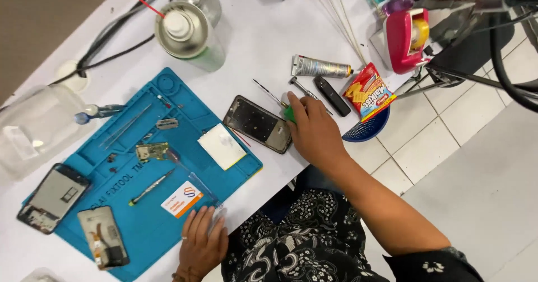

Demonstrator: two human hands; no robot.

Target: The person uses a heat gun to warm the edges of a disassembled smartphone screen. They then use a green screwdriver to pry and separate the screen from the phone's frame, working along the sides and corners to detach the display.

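right hand (314,128) closed round a green-handled screwdriver (278,102), just right of the phone frame (258,124) on the white desk (263,35). left hand (199,240) lies open, fingers flat on a clear plastic piece (210,203) at the blue mat's (140,226) near edge, well apart from the frame.

A red and yellow snack packet (368,92) is seen right of the blue mat (140,226). A white and orange card (182,198) lies on the mat's near part; a detached dark screen (103,236) left of the card.
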